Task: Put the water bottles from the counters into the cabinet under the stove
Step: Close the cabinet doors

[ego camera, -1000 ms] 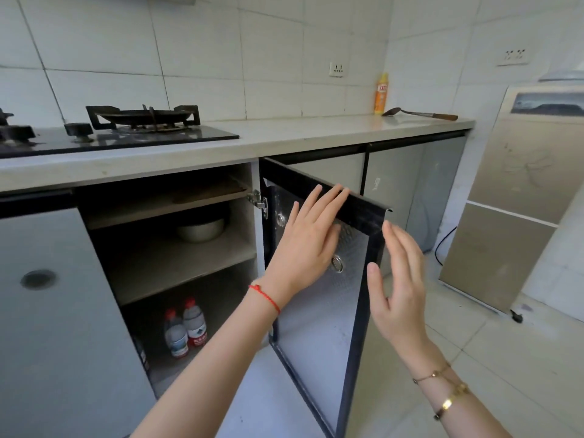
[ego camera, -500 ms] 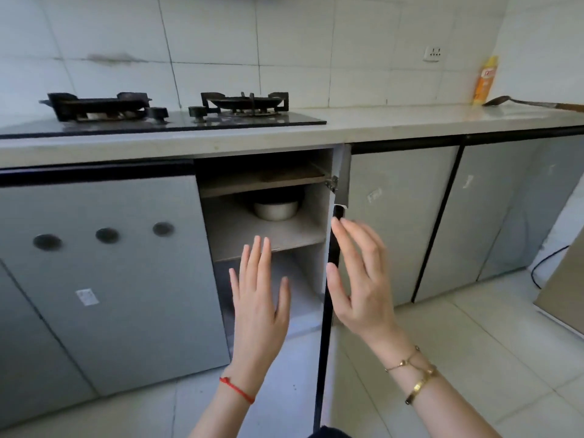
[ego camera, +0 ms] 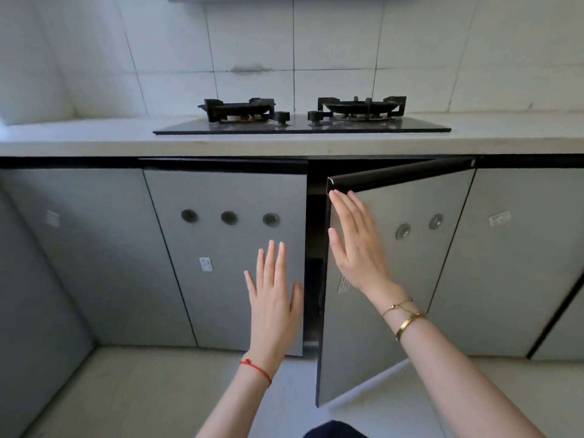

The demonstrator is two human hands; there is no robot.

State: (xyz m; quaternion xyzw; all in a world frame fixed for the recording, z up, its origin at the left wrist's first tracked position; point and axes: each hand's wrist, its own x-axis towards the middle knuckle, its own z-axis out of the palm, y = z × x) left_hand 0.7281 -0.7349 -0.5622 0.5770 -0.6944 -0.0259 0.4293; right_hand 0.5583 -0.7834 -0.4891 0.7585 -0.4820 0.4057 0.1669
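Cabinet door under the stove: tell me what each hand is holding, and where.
Nothing is held. The right hand lies flat and open on the cabinet door near its free edge; the left hand is open, grasping nothing.

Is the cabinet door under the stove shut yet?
Not quite: the cabinet door stands slightly ajar, with a dark gap along its left edge. The right hand lies flat on it; the left hand hovers open.

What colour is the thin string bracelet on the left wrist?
Red, clearest in the head view: thin string bracelet on the left wrist.
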